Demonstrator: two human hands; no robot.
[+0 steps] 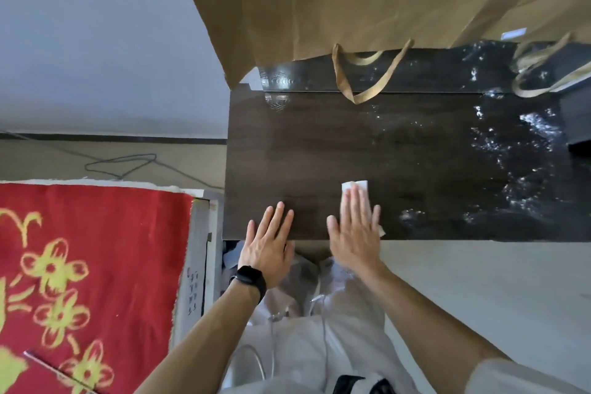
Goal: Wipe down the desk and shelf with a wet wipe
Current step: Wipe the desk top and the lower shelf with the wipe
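A dark wood-grain desk (pixel 319 144) fills the middle of the view. My right hand (pixel 355 230) lies flat with straight fingers on a white wet wipe (pixel 359 185), pressing it onto the desk near the front edge; only the wipe's far end and a corner at the right show. My left hand (pixel 268 246), with a black watch on its wrist, rests flat on the desk's front edge, to the left of the right hand. The right part of the desk (pixel 518 169) glistens with wet streaks.
A large brown paper bag (pixel 351 0) with looped handles lies over the desk's back edge. A red blanket with yellow flowers (pixel 86 265) covers a bed at the left. A cable (pixel 128 163) lies on the floor by the wall.
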